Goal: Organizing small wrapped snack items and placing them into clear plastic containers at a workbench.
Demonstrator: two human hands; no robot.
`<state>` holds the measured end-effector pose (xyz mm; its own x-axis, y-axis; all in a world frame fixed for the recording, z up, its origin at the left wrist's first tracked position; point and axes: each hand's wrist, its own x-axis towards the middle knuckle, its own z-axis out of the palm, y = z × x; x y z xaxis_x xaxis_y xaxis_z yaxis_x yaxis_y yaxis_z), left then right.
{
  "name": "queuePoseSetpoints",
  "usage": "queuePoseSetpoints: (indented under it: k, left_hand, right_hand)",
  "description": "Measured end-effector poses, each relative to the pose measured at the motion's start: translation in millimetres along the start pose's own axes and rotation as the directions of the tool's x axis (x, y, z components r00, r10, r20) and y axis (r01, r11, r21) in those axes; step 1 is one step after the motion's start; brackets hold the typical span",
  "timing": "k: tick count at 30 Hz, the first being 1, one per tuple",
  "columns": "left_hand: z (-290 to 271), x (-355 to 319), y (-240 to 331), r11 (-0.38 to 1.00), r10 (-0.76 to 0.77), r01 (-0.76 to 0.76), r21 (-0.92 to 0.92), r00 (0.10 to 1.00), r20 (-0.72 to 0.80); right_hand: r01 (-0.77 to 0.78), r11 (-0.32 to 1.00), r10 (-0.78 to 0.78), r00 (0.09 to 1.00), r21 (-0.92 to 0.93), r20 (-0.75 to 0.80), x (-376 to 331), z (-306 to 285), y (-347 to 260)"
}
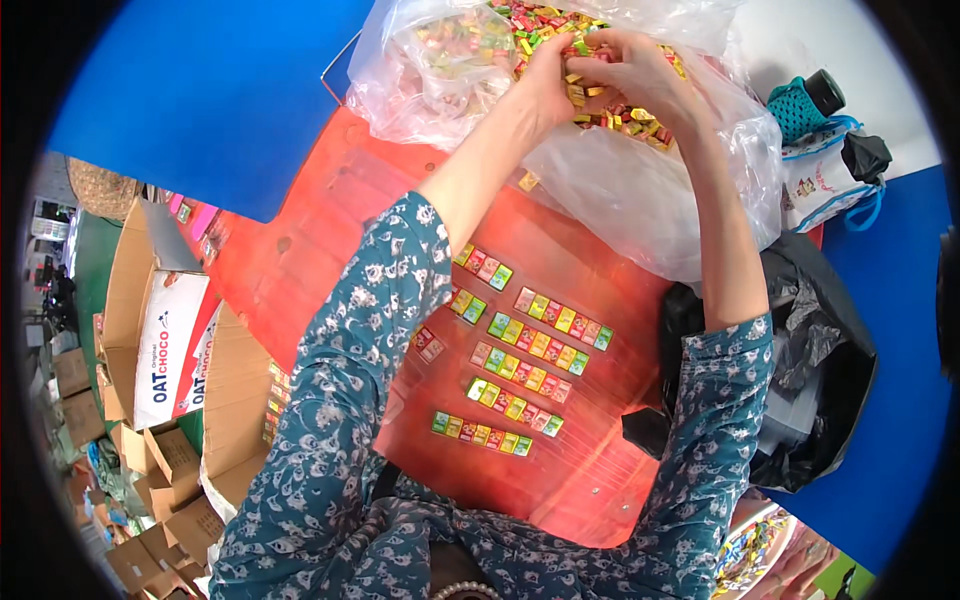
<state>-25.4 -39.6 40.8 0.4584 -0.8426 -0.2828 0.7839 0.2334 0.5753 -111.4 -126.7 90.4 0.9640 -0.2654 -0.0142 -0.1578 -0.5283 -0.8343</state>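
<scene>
At the far side of the table, a large clear plastic bag [640, 205] lies open, full of small wrapped candies [640, 125] in yellow, red and green. My left hand [548, 82] and my right hand [645, 75] are over its mouth, close together, with fingers curled around a few candies. Part of the left fingers is hidden. Nearer to me, several short rows of candies, such as one candy row [565, 320] and another candy row [483, 434], lie side by side on the red tabletop [590, 480]. My left sleeve covers part of the rows on that side.
Cardboard boxes [235, 400] stand at the left edge, one holding more candy rows. A black plastic bag [830, 400] sits to the right. Beyond it are a bottle in a teal net cover [795, 112] and a white drawstring pouch [815, 190]. A tub of wrapped sweets [755, 550] is at lower right.
</scene>
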Motion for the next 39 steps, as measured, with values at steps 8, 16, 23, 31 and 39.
queuePoseSetpoints:
  k: [8,16,23,31,39]
  left_hand:
    - [12.3,-27.5,-4.6,0.976,0.128,-0.142,-0.162,0.987,-0.093]
    - [6.5,-68.3,-6.4,0.899,0.248,-0.226,-0.374,0.969,0.012]
    - [-15.3,-122.6,-11.6,0.879,0.314,-0.342,-0.332,0.939,-0.138]
    - [-33.2,-209.4,0.8,0.86,0.308,-0.301,-0.413,0.95,-0.051]
    - [-150.7,-388.8,-43.3,0.932,0.187,-0.251,-0.26,0.951,-0.245]
  right_hand:
    - [0.087,0.96,-0.085,0.996,0.267,-0.02,-6.3,-16.4,6.7]
    - [0.158,0.963,-0.186,0.976,0.219,0.11,-12.2,-1.9,-18.7]
    - [0.29,0.957,-0.287,0.933,0.023,0.217,-28.2,38.2,-43.3]
    - [0.254,0.877,-0.31,0.948,0.408,0.077,-93.5,95.7,-64.9]
    - [-0.081,0.91,-0.098,0.911,0.406,0.4,-178.4,190.0,-39.1]
